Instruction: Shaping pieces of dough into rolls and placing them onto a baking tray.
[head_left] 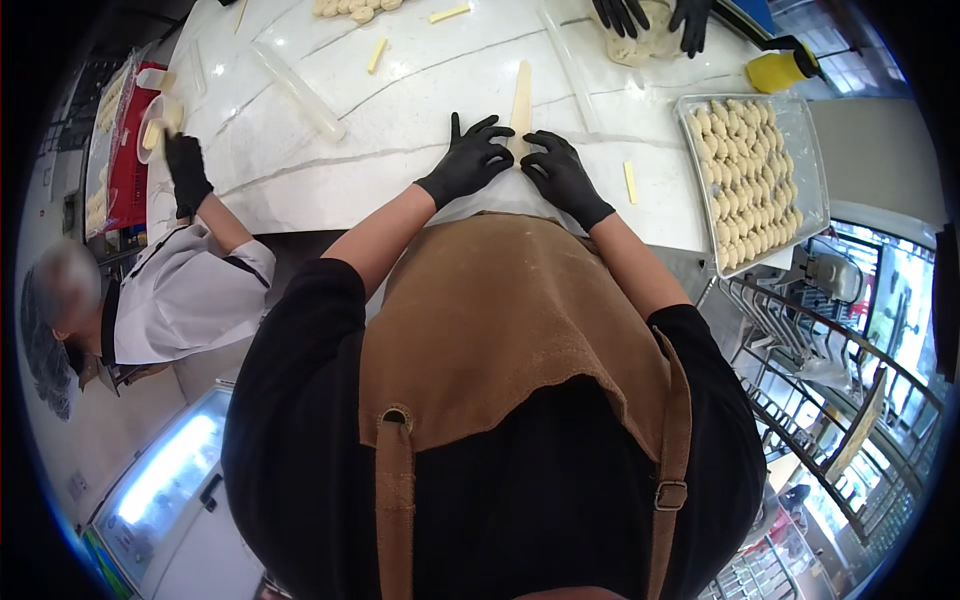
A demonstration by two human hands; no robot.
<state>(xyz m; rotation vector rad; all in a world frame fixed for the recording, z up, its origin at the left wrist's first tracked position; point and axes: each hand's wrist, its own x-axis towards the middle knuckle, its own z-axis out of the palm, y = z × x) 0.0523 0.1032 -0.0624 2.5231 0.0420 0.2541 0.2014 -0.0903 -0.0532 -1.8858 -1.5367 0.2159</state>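
White table [420,85]: marble-patterned with grey veins, spread in front of the person and carrying the work.
Brown apron [500,310]: worn over a black top, its upper edge near the table's near side.
Co-worker in white [195,300]: at the left, one black-gloved hand at a pale tub holding yellow pieces.
Metal tray [812,170]: at the table's right end, filled with rows of shaped dough pieces [745,180].
Clear rods [298,90]: two, lying slantwise, one left of the hands, one right.
Dough mass [640,40]: at the far right, under another person's black-gloved hands.
Left hand [467,160]: black-gloved, grip narrow, fingertips at the strip's left edge; whether they pinch it, I cannot tell.
Right hand [562,175]: black-gloved, grip narrow too, fingertips at the right edge; a firm hold cannot be told.
Dough strip [521,100]: flat on the table, near end between the hands, tapered end pointing away.
Yellow sticks [630,183]: one right of the right hand, two farther off beyond the left hand.
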